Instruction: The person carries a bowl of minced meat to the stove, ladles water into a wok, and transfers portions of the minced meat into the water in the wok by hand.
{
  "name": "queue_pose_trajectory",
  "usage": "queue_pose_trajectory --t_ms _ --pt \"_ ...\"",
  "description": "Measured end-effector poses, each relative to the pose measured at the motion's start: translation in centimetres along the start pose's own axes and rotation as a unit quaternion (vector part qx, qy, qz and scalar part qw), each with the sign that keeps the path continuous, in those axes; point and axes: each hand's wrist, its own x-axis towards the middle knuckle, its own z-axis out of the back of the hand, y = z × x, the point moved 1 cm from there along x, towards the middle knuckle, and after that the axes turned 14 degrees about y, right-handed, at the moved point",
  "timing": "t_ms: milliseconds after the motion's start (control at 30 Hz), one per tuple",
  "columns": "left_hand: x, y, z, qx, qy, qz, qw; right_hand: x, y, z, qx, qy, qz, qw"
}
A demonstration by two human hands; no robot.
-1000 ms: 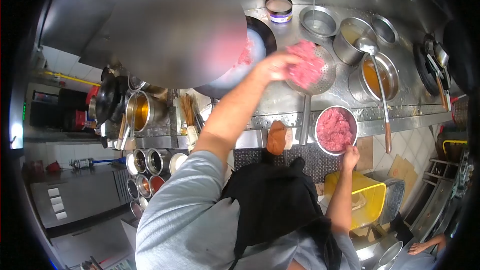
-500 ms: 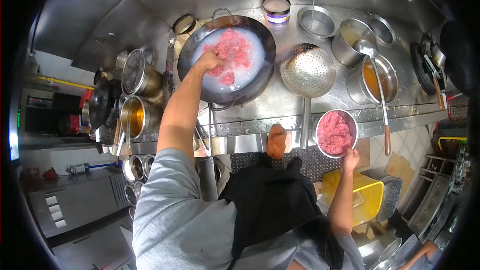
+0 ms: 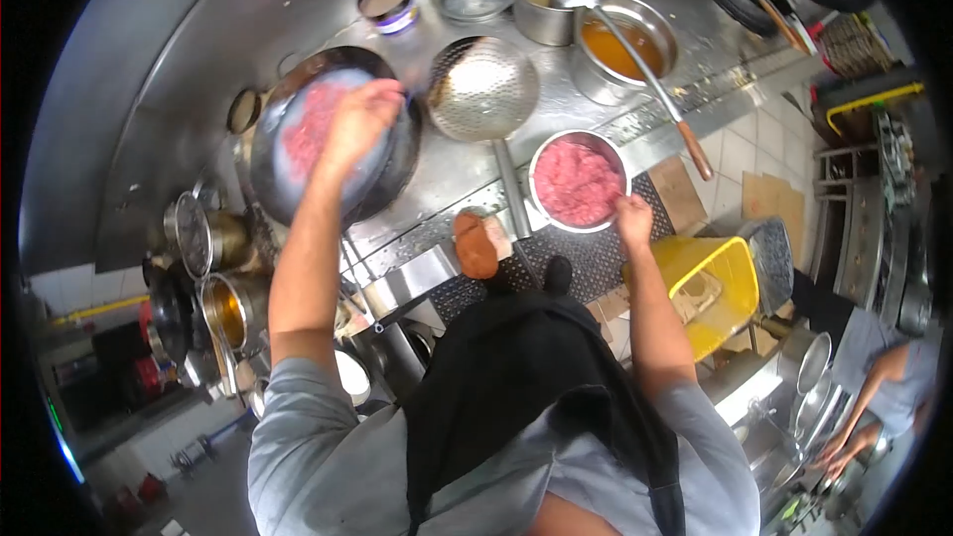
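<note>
My left hand (image 3: 365,119) is over the right part of a dark wok (image 3: 399,164). Its fingers point away from me and to the right, too smeared by motion to show their grip. Cloudy liquid fills the wok, with pink raw meat (image 3: 306,129) spread in its left part. My right hand (image 3: 635,218) grips the rim of a metal bowl (image 3: 536,201) at its lower right. A large mass of pink minced meat (image 3: 576,184) sits in this bowl. Between wok and bowl lies a perforated strainer (image 3: 483,89), its handle towards me.
Behind the bowl stand a pot of orange liquid (image 3: 596,74) with a long ladle (image 3: 640,60), another pot (image 3: 541,28) and a tin (image 3: 387,6). More pots (image 3: 233,310) are at the left. A yellow bin (image 3: 730,298) and a person (image 3: 879,377) are at the right.
The view has turned and shifted. From the bowl side, my left hand went to the wok with a lump of meat, and has since lifted from the meat in the wok. My right hand still holds the bowl.
</note>
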Motion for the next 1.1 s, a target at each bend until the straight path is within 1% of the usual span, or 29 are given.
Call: queue_pose_trajectory --t_ms 33,67,100,133,167,200,233,267,333,367,400,433,467,500,533,567,600,667,700,733,800,833,900,933,967,1000,1033,1067,1100 --pt "0.7 -1.2 -3.9 0.013 0.060 -0.031 0.998 1.9 -3.2 0.8 -0.016 -0.001 0.044 0.999" --pt "1.3 -2.6 -8.1 0.027 0.117 -0.059 0.991 0.5 -0.6 0.2 -0.028 0.003 0.009 1.000" --pt "1.1 -5.8 -12.0 0.037 0.190 -0.007 0.981 0.6 -0.9 0.4 -0.057 -0.002 0.002 0.998" --pt "1.9 -6.0 -16.1 0.035 0.256 -0.018 0.966 0.9 -1.1 0.5 -0.086 -0.007 -0.005 0.996" --pt "2.5 -6.3 -19.7 0.042 0.324 -0.031 0.945 0.9 -1.1 0.5 -0.085 -0.011 -0.006 0.996" --pt "3.4 -6.7 -22.8 0.117 0.386 -0.029 0.914 0.8 -1.1 0.3 -0.087 -0.006 -0.017 0.996" --pt "5.1 -4.1 -26.7 0.156 0.405 -0.111 0.894 0.9 -1.1 0.3 -0.089 -0.001 -0.029 0.996" --pt "6.7 -2.1 -30.1 0.155 0.408 -0.112 0.893 1.3 -1.5 0.6 -0.089 -0.005 -0.031 0.996" --pt "8.9 0.0 -34.7 0.121 0.406 -0.096 0.901 2.1 -2.8 1.0 -0.222 0.006 0.090 0.971" --pt "9.3 -0.5 -35.0 0.120 0.411 -0.096 0.899 0.9 -0.4 0.4 -0.061 -0.003 -0.040 0.997" --pt "9.3 -1.4 -35.1 0.100 0.471 -0.070 0.874 0.3 0.8 0.1 -0.061 -0.006 -0.044 0.997" --pt "9.3 -1.9 -35.3 0.080 0.530 -0.041 0.843 0.2 1.4 0.1 -0.094 -0.027 -0.039 0.994" --pt "9.3 -2.0 -35.4 0.080 0.534 -0.040 0.841 0.5 1.6 0.2 -0.126 -0.048 -0.033 0.990" --pt "9.2 -1.9 -35.3 0.107 0.554 -0.016 0.825 1.7 -0.1 0.9 -0.104 -0.021 -0.044 0.993" --pt "9.2 -1.6 -35.4 0.133 0.575 0.008 0.807 1.9 0.1 0.9 -0.099 -0.023 -0.051 0.994" --pt "9.6 0.4 -36.6 0.185 0.575 -0.065 0.794 1.8 1.2 0.9 -0.155 -0.026 -0.059 0.986" --pt "10.0 2.4 -37.6 0.186 0.577 -0.065 0.793 1.8 2.3 0.9 -0.212 -0.028 -0.063 0.975" --pt "9.5 2.8 -37.6 0.231 0.565 -0.130 0.781 1.8 2.5 1.0 -0.196 -0.038 -0.063 0.978" --pt "7.9 -2.4 -35.1 0.197 0.619 0.028 0.760 1.9 2.3 1.0 -0.199 -0.041 -0.050 0.978" --pt "7.3 -4.6 -34.0 0.195 0.620 0.027 0.760 2.1 2.2 1.2 -0.204 -0.043 -0.036 0.977" --pt "6.5 -6.7 -32.7 0.319 0.627 0.062 0.708 2.4 1.7 1.4 -0.194 -0.021 -0.038 0.980" --pt "6.2 -7.4 -32.2 0.357 0.612 0.032 0.705 2.3 1.8 1.3 -0.202 -0.023 -0.042 0.978" --pt "7.1 -4.6 -32.9 0.363 0.610 0.018 0.704 1.9 2.0 1.2 -0.211 -0.025 -0.044 0.976" --pt "7.4 -4.4 -32.8 0.370 0.609 0.003 0.702 1.7 1.8 1.4 -0.310 0.004 0.000 0.951" --pt "7.8 -4.1 -32.6 0.368 0.609 0.002 0.702 1.5 1.6 1.6 -0.405 0.032 0.044 0.913" --pt "8.3 -3.7 -32.3 0.349 0.593 -0.017 0.726 1.6 1.1 1.7 -0.408 0.032 0.042 0.912" --pt "8.3 -3.6 -31.9 0.331 0.575 -0.034 0.747 1.8 0.7 1.5 -0.391 0.001 0.039 0.920" --pt "8.2 -3.0 -31.4 0.330 0.576 -0.034 0.747 1.9 0.3 1.4 -0.372 -0.029 0.037 0.927" --pt "8.1 -2.4 -30.8 0.361 0.475 -0.103 0.796 1.8 -0.1 1.4 -0.370 -0.029 0.035 0.928"
